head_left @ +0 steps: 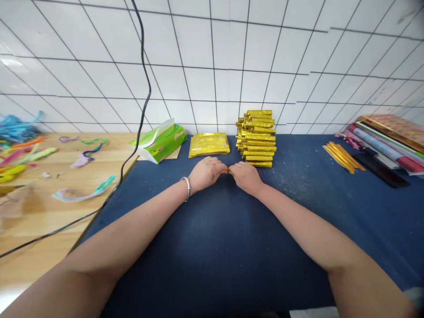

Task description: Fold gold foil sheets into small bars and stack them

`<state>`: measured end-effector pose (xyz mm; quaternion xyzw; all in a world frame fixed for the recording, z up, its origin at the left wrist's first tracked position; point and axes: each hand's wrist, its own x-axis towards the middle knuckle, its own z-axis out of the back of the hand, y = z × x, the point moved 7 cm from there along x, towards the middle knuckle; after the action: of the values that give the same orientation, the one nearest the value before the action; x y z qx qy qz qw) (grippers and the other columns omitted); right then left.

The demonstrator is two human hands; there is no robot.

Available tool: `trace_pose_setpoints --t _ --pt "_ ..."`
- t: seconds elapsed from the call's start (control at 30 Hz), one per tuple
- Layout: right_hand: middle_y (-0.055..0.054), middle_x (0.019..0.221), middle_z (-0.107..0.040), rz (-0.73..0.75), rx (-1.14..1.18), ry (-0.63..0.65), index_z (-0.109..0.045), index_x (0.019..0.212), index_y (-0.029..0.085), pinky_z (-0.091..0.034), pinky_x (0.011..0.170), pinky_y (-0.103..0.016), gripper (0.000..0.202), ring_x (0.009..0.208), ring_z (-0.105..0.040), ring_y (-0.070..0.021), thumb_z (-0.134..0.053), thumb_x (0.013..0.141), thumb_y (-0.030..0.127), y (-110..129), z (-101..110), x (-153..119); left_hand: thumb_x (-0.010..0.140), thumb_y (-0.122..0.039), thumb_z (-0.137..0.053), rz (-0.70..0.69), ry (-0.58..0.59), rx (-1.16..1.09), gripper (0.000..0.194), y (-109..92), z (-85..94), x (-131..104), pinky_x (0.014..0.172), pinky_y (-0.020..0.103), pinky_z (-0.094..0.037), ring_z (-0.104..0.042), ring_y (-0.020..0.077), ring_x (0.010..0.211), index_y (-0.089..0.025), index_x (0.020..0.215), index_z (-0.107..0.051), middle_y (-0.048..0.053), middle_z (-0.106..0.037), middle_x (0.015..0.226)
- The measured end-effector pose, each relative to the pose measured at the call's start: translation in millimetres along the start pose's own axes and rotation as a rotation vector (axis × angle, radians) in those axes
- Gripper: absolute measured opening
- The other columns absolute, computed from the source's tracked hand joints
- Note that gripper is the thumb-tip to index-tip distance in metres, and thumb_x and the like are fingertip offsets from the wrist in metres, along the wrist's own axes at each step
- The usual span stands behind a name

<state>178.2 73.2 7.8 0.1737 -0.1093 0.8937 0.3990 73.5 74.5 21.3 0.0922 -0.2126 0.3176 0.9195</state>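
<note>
My left hand (pixel 206 173), with a silver bangle (pixel 187 189) at the wrist, meets my right hand (pixel 245 177) over the dark blue table. Both have their fingers closed, pinching a small gold-brown piece (pixel 228 170) that barely shows between them; its kind is hidden. Just behind my left hand lies a flat stack of gold foil paper sheets (pixel 209 145). A tall pile of folded gold foil paper strips (pixel 260 139) stands behind my right hand.
Left of the foil sheets sits a green tissue pack (pixel 164 140). A black cable (pixel 142 66) hangs down across the left wooden table (pixel 43 225), which holds colourful fuzzy strips (pixel 16 132). At right are flat orange-gold strips (pixel 343 157), a black object (pixel 380 170) and stacked books (pixel 394 137).
</note>
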Motion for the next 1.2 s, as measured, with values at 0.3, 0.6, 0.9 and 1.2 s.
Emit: trace_pose_setpoints --t 0.3,0.6,0.9,1.2 --pt "-0.005 0.090 -0.065 -0.065 0.049 0.096 -0.058 0.097 0.018 -0.033 0.072 -0.027 0.026 0.086 -0.056 -0.0167 -0.032 0.096 0.024 2.7 -4.3 1.8 0.091 -0.024 -0.042 0.001 0.014 -0.037 0.023 6.9 6.1 -2.2 0.073 0.028 -0.039 -0.058 0.0161 0.080 -0.017 0.094 -0.064 0.006 -0.064 0.080" --pt "-0.004 0.097 -0.066 -0.156 0.085 0.177 -0.054 0.107 0.023 -0.036 0.069 -0.024 0.029 0.089 -0.059 -0.0153 -0.027 0.097 0.027 3.6 -2.5 0.9 0.090 -0.022 -0.041 0.049 0.057 -0.140 0.023 29.6 0.0 -8.2 0.075 0.027 -0.041 -0.059 0.0143 0.077 -0.018 0.098 -0.063 0.003 -0.065 0.082" --pt "-0.004 0.097 -0.067 -0.184 0.073 0.203 -0.053 0.106 0.024 -0.038 0.066 -0.024 0.026 0.089 -0.062 -0.0152 -0.029 0.096 0.027 2.7 -2.1 2.0 0.089 -0.019 -0.037 0.094 0.088 -0.245 0.027 44.7 -1.0 -11.1 0.073 0.024 -0.043 -0.058 0.0121 0.073 -0.019 0.096 -0.063 0.001 -0.064 0.078" --pt "-0.005 0.096 -0.068 -0.208 0.064 0.209 -0.052 0.106 0.023 -0.039 0.065 -0.024 0.025 0.086 -0.063 -0.0160 -0.030 0.096 0.028 1.8 -3.1 4.2 0.088 -0.015 -0.036 0.116 0.103 -0.314 0.029 55.5 -3.8 -14.0 0.073 0.023 -0.044 -0.057 0.0116 0.074 -0.018 0.098 -0.062 0.002 -0.063 0.079"
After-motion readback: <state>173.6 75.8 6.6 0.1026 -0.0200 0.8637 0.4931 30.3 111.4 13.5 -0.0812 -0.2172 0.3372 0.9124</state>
